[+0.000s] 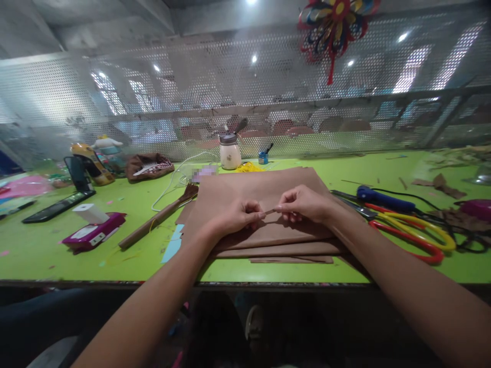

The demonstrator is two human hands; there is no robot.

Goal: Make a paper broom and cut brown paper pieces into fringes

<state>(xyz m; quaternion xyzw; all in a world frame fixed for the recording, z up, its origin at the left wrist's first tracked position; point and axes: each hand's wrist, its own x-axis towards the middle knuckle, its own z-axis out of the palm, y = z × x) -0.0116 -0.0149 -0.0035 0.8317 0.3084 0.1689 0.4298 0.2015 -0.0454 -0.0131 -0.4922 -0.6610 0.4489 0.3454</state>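
The fingers of the left hand (pixel 243 215) and the right hand (pixel 301 204) cover the ends of the thin strip (pixel 270 211), which is too small for its material to be told. Forearms hide parts of the brown paper (pixel 261 186), which covers part of a light blue sheet (pixel 172 248). The top edge cuts off the hanging decoration (pixel 339 30), the right edge a magenta object (pixel 475 209). Shapes behind the mesh panel (pixel 215 82) are blurred. Darkness obscures most of a shoe (pixel 253 322) below the table (pixel 284 273).
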